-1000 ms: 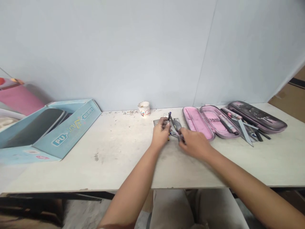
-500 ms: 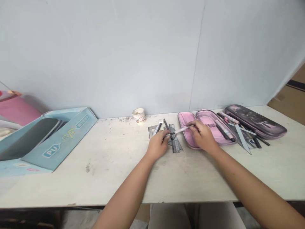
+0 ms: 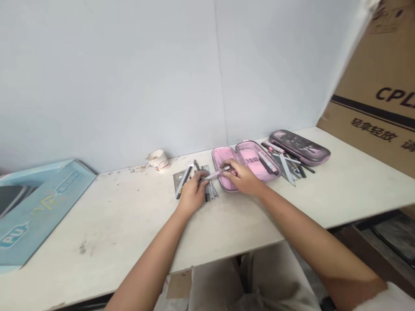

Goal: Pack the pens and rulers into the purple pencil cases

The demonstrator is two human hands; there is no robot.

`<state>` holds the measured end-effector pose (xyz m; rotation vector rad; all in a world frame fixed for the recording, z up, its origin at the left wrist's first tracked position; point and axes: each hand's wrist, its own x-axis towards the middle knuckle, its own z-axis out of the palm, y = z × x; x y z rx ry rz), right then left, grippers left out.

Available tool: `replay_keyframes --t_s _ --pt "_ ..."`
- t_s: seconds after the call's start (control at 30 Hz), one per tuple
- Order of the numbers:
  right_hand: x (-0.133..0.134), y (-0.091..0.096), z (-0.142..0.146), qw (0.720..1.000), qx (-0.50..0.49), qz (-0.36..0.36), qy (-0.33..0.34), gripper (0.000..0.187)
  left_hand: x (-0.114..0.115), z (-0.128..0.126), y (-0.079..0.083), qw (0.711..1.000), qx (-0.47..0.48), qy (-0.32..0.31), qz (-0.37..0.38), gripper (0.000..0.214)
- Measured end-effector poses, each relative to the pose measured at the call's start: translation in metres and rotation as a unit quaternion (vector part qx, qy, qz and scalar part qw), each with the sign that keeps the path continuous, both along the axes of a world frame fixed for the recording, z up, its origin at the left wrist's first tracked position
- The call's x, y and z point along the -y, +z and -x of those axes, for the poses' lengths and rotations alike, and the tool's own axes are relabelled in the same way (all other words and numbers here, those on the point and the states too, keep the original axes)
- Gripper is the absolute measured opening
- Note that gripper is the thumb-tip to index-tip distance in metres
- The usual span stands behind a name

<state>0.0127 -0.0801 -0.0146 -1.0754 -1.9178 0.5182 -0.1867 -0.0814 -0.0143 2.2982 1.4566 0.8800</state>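
Note:
A slim whitish pen (image 3: 214, 174) stretches between my two hands. My left hand (image 3: 190, 195) is closed on its left end, and my right hand (image 3: 242, 178) pinches the dark-tipped right end. Beneath and beside my left hand lie clear rulers (image 3: 212, 192), a set square (image 3: 177, 178) and dark pens. An open pencil case (image 3: 223, 153) with a pink lining spreads flat behind and beside my right hand. Dark and pink markers (image 3: 266, 164) rest in its right half.
Further right are a closed dark pencil case (image 3: 300, 145) and a pile of pens and triangle rulers (image 3: 287, 168). A paper cup (image 3: 158, 160) stands near the wall. At left is a light blue box (image 3: 42, 216); a large cardboard carton (image 3: 372, 108) rises at right.
The view has swung to the right, so the table's things sit further left and more of the carton shows. Both hands still hold the pen, with little change between them.

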Motion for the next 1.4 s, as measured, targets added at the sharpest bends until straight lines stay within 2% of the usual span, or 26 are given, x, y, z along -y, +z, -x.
replay_keyframes --t_s 0.07,0.17,0.2,0.33,0.43,0.53,0.67,0.73,0.8,0.9,1.0,1.07,1.13,1.2,1.3,1.4 --pt "0.006 0.011 -0.012 1.0 0.01 -0.004 -0.029 0.022 0.0 -0.013 0.011 1.0 0.004 -0.009 -0.01 0.022" --pt "0.017 0.03 -0.046 0.991 0.052 -0.003 -0.119 0.039 0.0 -0.044 0.032 0.998 0.0 -0.051 -0.037 0.023" --pt "0.022 0.037 -0.061 0.99 0.058 -0.007 -0.13 0.043 0.0 -0.058 0.04 0.997 0.004 -0.067 -0.046 0.024" --pt "0.052 0.074 -0.126 0.991 0.063 -0.065 -0.098 0.029 0.0 -0.122 0.066 0.988 0.054 -0.138 -0.051 0.024" --pt "0.081 0.102 -0.17 0.978 0.079 -0.078 -0.179 0.027 0.006 -0.173 0.083 0.976 0.071 -0.2 -0.057 0.021" --pt "0.109 0.124 -0.208 0.958 0.108 -0.047 -0.261 0.046 0.015 -0.22 0.099 0.962 0.075 -0.25 -0.076 0.02" --pt "0.142 0.143 -0.252 0.947 0.168 -0.059 -0.267 0.046 0.024 -0.272 0.115 0.949 0.073 -0.299 -0.064 0.022" --pt "0.157 0.148 -0.267 0.93 0.2 -0.081 -0.297 0.045 0.027 -0.293 0.118 0.943 0.061 -0.323 -0.053 0.025" --pt "0.169 0.152 -0.278 0.914 0.221 -0.067 -0.334 0.045 0.031 -0.311 0.119 0.937 0.045 -0.342 -0.056 0.028" --pt "0.18 0.151 -0.29 0.924 0.195 -0.028 -0.328 0.056 0.037 -0.331 0.116 0.931 0.034 -0.358 -0.064 0.032" --pt "0.185 0.146 -0.3 0.935 0.184 -0.056 -0.298 0.053 0.043 -0.343 0.113 0.931 0.038 -0.36 -0.053 0.033" --pt "0.185 0.144 -0.304 0.917 0.218 -0.078 -0.324 0.048 0.046 -0.348 0.112 0.931 0.042 -0.36 -0.045 0.03" --pt "0.184 0.143 -0.308 0.895 0.253 -0.06 -0.362 0.048 0.048 -0.35 0.112 0.933 0.043 -0.356 -0.042 0.03" --pt "0.182 0.142 -0.311 0.897 0.256 -0.043 -0.358 0.055 0.049 -0.351 0.112 0.934 0.042 -0.352 -0.037 0.032" --pt "0.181 0.141 -0.311 0.92 0.25 -0.079 -0.291 0.056 0.048 -0.35 0.112 0.934 0.05 -0.353 -0.022 0.034" --pt "0.181 0.139 -0.309 0.898 0.28 -0.094 -0.327 0.044 0.045 -0.349 0.111 0.937 0.064 -0.344 -0.008 0.028"
